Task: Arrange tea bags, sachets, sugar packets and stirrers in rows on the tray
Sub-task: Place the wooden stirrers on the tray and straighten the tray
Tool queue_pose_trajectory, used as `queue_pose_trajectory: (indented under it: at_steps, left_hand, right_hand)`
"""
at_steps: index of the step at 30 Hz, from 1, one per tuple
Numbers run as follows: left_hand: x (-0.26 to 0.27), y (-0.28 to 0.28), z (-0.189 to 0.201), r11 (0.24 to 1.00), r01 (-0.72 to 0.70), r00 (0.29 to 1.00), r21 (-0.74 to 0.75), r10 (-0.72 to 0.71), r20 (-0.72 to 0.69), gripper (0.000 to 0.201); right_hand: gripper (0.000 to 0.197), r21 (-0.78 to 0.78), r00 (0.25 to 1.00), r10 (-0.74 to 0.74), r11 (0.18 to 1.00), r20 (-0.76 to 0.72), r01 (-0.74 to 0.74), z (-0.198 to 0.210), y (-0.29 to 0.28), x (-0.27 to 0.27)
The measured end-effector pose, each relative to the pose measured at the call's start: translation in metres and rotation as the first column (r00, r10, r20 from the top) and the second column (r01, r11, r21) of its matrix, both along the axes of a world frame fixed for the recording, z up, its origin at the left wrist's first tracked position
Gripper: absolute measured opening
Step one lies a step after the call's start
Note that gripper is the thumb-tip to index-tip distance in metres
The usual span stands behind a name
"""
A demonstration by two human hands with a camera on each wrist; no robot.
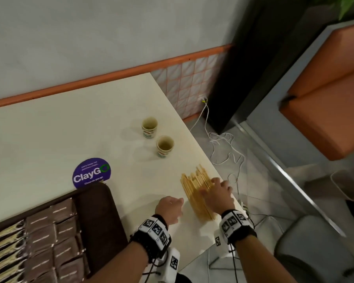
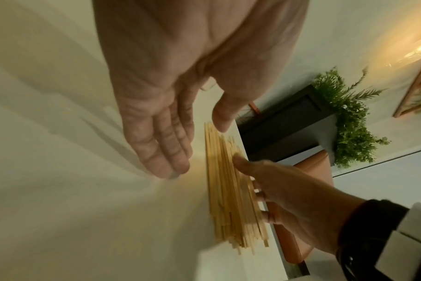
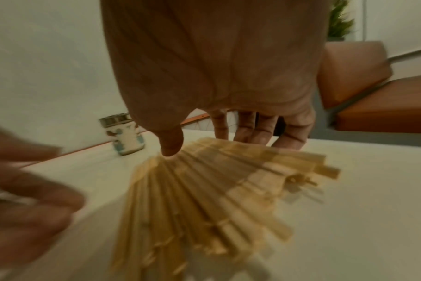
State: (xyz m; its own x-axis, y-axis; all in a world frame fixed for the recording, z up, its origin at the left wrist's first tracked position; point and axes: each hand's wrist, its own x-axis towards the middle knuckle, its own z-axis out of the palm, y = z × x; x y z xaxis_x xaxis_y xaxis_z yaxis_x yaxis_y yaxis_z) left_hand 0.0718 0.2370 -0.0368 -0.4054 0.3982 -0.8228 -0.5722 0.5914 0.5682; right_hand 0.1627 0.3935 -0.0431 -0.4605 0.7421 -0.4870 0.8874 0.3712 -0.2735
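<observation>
A loose pile of wooden stirrers (image 1: 194, 193) lies on the cream table (image 1: 70, 135) close to its right edge. My right hand (image 1: 215, 184) rests flat on the pile's right side. Its thumb (image 3: 171, 144) and straight fingers (image 3: 252, 131) straddle the stirrers (image 3: 204, 190). My left hand (image 1: 176, 203) hovers just left of the pile, fingers (image 2: 166, 152) straight and holding nothing. The stirrers (image 2: 228, 190) lie between both hands. The dark brown tray (image 1: 98, 211) at lower left holds rows of dark sachets (image 1: 55, 242) and striped packets (image 1: 4, 242).
Two small paper cups (image 1: 149, 127) (image 1: 165, 146) stand beyond the stirrers. A purple round sticker (image 1: 91, 173) is on the table by the tray's far corner. White cables (image 1: 223, 148) lie on the floor past the table edge, near an orange bench (image 1: 325, 99).
</observation>
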Motion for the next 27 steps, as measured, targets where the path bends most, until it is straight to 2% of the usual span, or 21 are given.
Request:
queue_pose_trajectory:
  at_steps: [1,3,7,11,13,15,17,19,21,25,27]
  left_hand:
    - [0.001,0.007,-0.005,1.0,0.0,1.0,-0.006,0.0,-0.002,0.026]
    - [0.002,0.017,-0.007,1.0,0.013,1.0,-0.009,-0.013,-0.013,0.009]
    - [-0.004,0.024,-0.005,0.987,-0.156,0.981,-0.032,0.158,0.113,0.011]
    - [-0.009,0.036,-0.008,0.982,-0.188,0.971,-0.028,0.19,0.148,0.019]
    - [-0.013,0.042,-0.008,0.975,-0.22,0.961,-0.025,0.221,0.166,0.017]
    - [-0.017,0.044,-0.002,0.969,-0.243,0.946,-0.034,0.245,0.211,0.012]
    - [-0.02,0.043,-0.002,0.967,-0.249,0.939,-0.049,0.253,0.232,0.017]
    - [-0.022,0.044,0.001,0.974,-0.222,0.947,-0.054,0.229,0.224,0.012]
    - [-0.023,0.043,-0.002,0.978,-0.197,0.961,-0.063,0.205,0.188,0.013]
    - [-0.034,0.042,0.001,0.991,-0.125,0.988,-0.044,0.128,0.087,0.013]
    - [-0.036,0.041,0.002,0.998,-0.018,0.999,-0.059,0.02,0.041,0.011]
  right_hand:
    - [0.056,-0.017,1.0,0.012,1.0,-0.013,-0.012,-0.001,-0.004,-0.003]
    - [0.052,-0.031,1.0,0.019,0.999,-0.021,-0.019,0.001,-0.009,-0.003]
    - [0.057,-0.033,0.996,-0.085,0.996,-0.037,0.084,0.0,-0.001,0.001]
    - [0.074,-0.04,0.997,0.061,0.997,0.036,-0.06,-0.001,-0.017,-0.008]
    - [0.076,-0.052,0.99,0.128,0.991,0.064,-0.125,-0.004,-0.033,-0.013]
    - [0.065,-0.001,0.979,0.187,0.982,0.078,-0.188,-0.01,-0.046,-0.014]
    - [0.047,0.046,0.977,0.21,0.976,0.046,-0.212,-0.015,-0.056,-0.018]
    - [0.035,0.065,0.974,0.224,0.972,0.024,-0.225,-0.022,-0.061,-0.023]
    - [0.033,0.078,0.968,0.25,0.965,0.008,-0.25,-0.027,-0.064,-0.028]
    - [0.021,0.031,0.981,0.193,0.981,-0.035,-0.192,-0.021,-0.065,-0.032]
    - [0.018,0.048,0.979,0.201,0.979,-0.032,-0.199,-0.02,-0.065,-0.034]
